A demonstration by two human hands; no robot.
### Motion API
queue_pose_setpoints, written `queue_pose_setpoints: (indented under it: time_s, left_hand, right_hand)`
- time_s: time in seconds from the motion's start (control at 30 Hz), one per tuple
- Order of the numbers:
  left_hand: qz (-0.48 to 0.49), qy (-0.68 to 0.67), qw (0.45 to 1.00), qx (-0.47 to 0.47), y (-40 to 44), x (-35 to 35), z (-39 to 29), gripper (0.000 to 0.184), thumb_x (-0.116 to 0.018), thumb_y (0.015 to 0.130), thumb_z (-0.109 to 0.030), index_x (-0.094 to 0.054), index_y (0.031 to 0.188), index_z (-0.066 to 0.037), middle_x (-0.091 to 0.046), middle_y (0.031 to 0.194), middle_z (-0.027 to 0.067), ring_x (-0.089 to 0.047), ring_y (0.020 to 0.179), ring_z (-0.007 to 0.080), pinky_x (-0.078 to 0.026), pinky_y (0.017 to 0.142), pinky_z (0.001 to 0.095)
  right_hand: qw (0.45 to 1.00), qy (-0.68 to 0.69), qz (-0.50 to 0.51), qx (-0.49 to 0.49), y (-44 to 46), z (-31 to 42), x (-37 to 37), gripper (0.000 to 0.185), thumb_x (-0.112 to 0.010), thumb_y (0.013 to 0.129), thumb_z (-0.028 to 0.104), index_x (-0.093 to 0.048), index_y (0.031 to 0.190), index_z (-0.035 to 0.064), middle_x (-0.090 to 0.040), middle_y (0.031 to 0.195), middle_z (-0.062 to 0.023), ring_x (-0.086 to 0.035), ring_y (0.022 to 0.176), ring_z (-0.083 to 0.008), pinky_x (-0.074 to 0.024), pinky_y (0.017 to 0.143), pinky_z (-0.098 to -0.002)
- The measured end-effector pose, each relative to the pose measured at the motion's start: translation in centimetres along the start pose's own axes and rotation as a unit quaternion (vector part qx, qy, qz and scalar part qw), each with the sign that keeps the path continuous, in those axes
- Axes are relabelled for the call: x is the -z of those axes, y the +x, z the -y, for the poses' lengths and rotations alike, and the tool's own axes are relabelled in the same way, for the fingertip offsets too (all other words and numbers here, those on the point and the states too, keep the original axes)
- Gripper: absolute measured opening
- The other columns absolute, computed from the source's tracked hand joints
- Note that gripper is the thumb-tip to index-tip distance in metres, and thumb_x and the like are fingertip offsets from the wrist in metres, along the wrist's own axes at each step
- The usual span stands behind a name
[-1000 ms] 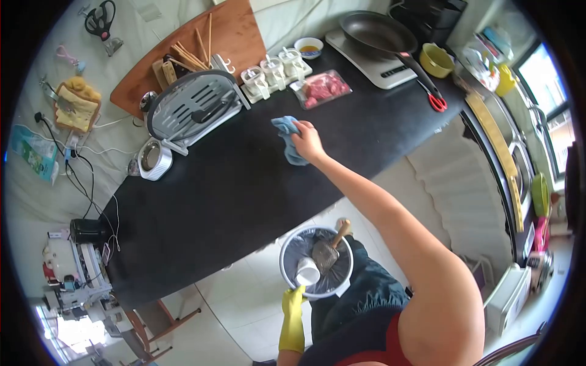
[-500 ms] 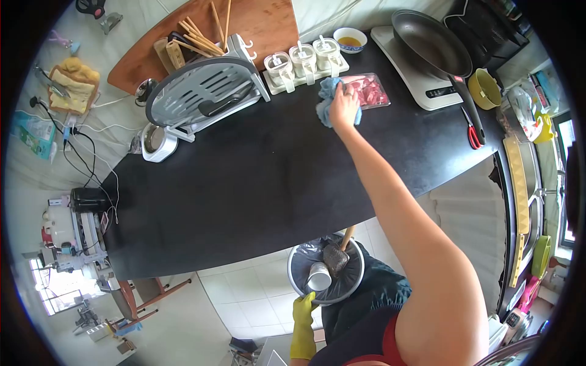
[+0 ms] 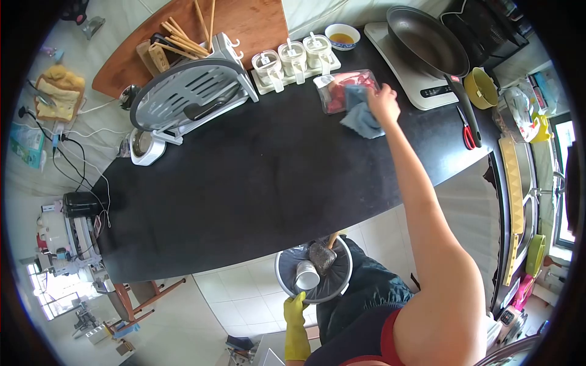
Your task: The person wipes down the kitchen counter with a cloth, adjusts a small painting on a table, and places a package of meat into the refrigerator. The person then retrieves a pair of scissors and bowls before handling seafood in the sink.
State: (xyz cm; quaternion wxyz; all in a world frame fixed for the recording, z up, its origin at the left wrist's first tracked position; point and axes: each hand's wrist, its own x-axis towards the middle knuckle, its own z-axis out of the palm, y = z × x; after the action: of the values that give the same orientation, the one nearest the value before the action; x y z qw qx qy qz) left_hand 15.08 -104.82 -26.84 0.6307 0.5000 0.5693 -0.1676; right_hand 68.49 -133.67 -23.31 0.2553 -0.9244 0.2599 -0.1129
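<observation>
Pinching the bunched blue cloth (image 3: 361, 119) between thumb and fingers, the right hand (image 3: 383, 105) has a narrow, closed grip. The cloth lies over the right-hand side of the packaged meat (image 3: 337, 93) on the dark countertop (image 3: 244, 165); whether it presses on the meat or only on the packet, I cannot tell. Above the packet are the lidded seasoning jars (image 3: 293, 60) and a bowl (image 3: 342, 38) of yellowish liquid. To its right, the frying pan (image 3: 427, 43) rests on a flat white appliance (image 3: 390, 61), its handle close to the red-handled scissors (image 3: 468, 137).

Down below, the left hand (image 3: 295, 308), in a yellow glove, grasps the rim of the lined bin (image 3: 278, 280), which has a white cup inside.

A sideways sweep could snag the packet and drag it along with the cloth — perhaps into the jars. Reaching farther right might knock the pan handle, which sticks out past its support — and an uneven pull on the rim could tilt the bin.
</observation>
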Motion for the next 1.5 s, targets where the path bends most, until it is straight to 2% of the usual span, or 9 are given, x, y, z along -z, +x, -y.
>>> queue_pose_setpoints:
  time_s: [0.27, 0.33, 0.53, 0.87, 0.93, 1.03, 1.07, 1.3, 1.5]
  left_hand:
    - [0.025, 0.021, 0.999, -0.013, -0.7, -1.1, -0.9, 0.025, -0.065, 0.080, -0.016, -0.062, 0.085, 0.008, -0.064, 0.078, 0.0105, -0.062, 0.065, 0.0152, -0.054, 0.063, 0.0264]
    - [0.030, 0.015, 0.999, -0.007, -0.8, -1.4, -1.0, 0.026, -0.065, 0.080, -0.016, -0.062, 0.088, 0.009, -0.064, 0.079, 0.0110, -0.062, 0.067, 0.0161, -0.054, 0.064, 0.0269]
    - [0.042, 0.014, 0.999, 0.003, 0.0, -1.6, -0.3, 0.027, -0.066, 0.080, -0.015, -0.061, 0.089, 0.010, -0.063, 0.080, 0.0117, -0.063, 0.068, 0.0176, -0.055, 0.066, 0.0277]
    - [0.039, 0.017, 0.999, 0.006, 0.6, -2.8, -0.2, 0.026, -0.066, 0.079, -0.015, -0.062, 0.088, 0.009, -0.063, 0.078, 0.0105, -0.063, 0.068, 0.0173, -0.056, 0.066, 0.0278]
    - [0.044, 0.006, 0.999, 0.000, 0.7, -2.8, 0.1, 0.025, -0.066, 0.080, -0.015, -0.062, 0.087, 0.009, -0.063, 0.077, 0.0096, -0.063, 0.067, 0.0167, -0.055, 0.065, 0.0278]
    - [0.037, 0.018, 0.999, -0.008, 0.8, -2.9, 0.3, 0.024, -0.066, 0.080, -0.015, -0.063, 0.086, 0.008, -0.063, 0.077, 0.0089, -0.061, 0.065, 0.0151, -0.054, 0.063, 0.0273]
    - [0.030, 0.023, 0.999, -0.009, 0.6, -2.9, 0.2, 0.024, -0.066, 0.080, -0.015, -0.063, 0.085, 0.008, -0.062, 0.076, 0.0084, -0.060, 0.064, 0.0143, -0.053, 0.062, 0.0266]
    - [0.037, 0.014, 0.999, -0.019, 0.3, -3.0, 0.3, 0.024, -0.067, 0.081, -0.017, -0.063, 0.083, 0.007, -0.061, 0.074, 0.0063, -0.058, 0.062, 0.0117, -0.051, 0.060, 0.0249]
    - [0.045, 0.010, 0.999, -0.011, -0.1, -3.7, 0.4, 0.026, -0.067, 0.081, -0.017, -0.063, 0.085, 0.008, -0.061, 0.074, 0.0062, -0.058, 0.064, 0.0112, -0.051, 0.060, 0.0248]
  right_hand:
    - [0.919, 0.197, 0.316, -0.131, 8.4, -5.6, -1.5, 0.036, -0.055, 0.087, 0.028, -0.065, 0.101, -0.0039, -0.069, 0.090, -0.0128, -0.067, 0.080, -0.0266, -0.0523, 0.077, -0.0371]
    - [0.706, 0.470, 0.490, -0.201, 8.3, -6.4, -0.9, 0.027, -0.052, 0.091, 0.020, -0.065, 0.096, -0.0024, -0.069, 0.087, -0.0083, -0.066, 0.076, -0.0206, -0.0532, 0.075, -0.0349]
    - [0.610, 0.569, 0.528, -0.159, 2.6, -7.6, 3.2, 0.023, -0.048, 0.092, 0.016, -0.063, 0.102, 0.0010, -0.067, 0.096, -0.0076, -0.065, 0.084, -0.0169, -0.0538, 0.079, -0.0312]
    - [0.631, 0.483, 0.606, -0.050, -13.4, 1.6, -2.6, 0.032, -0.054, 0.091, 0.016, -0.058, 0.117, -0.0026, -0.064, 0.107, -0.0093, -0.061, 0.097, -0.0166, -0.0473, 0.090, -0.0304]
    - [0.735, 0.386, 0.556, 0.039, -16.1, 4.3, -4.9, 0.034, -0.054, 0.092, 0.020, -0.058, 0.118, -0.0025, -0.065, 0.107, -0.0109, -0.060, 0.097, -0.0177, -0.0458, 0.089, -0.0295]
    - [0.776, 0.305, 0.537, 0.130, -17.4, 6.0, -5.6, 0.040, -0.052, 0.091, 0.035, -0.063, 0.110, 0.0008, -0.065, 0.101, -0.0212, -0.062, 0.097, -0.0313, -0.0456, 0.087, -0.0357]
    - [0.783, 0.260, 0.542, 0.160, -16.4, 6.2, -4.6, 0.046, -0.055, 0.091, 0.039, -0.060, 0.116, 0.0004, -0.065, 0.105, -0.0183, -0.060, 0.101, -0.0243, -0.0444, 0.090, -0.0319]
    - [0.975, 0.137, 0.107, 0.136, -4.7, 7.0, -0.2, 0.067, -0.068, 0.071, 0.059, -0.054, 0.111, 0.0077, -0.056, 0.112, -0.0158, -0.061, 0.099, -0.0310, -0.0497, 0.080, -0.0400]
    - [0.932, -0.134, -0.075, 0.328, -2.9, 9.1, -10.2, 0.037, -0.064, 0.075, 0.023, -0.057, 0.109, 0.0085, -0.052, 0.113, -0.0055, -0.053, 0.102, -0.0233, -0.0469, 0.073, -0.0394]
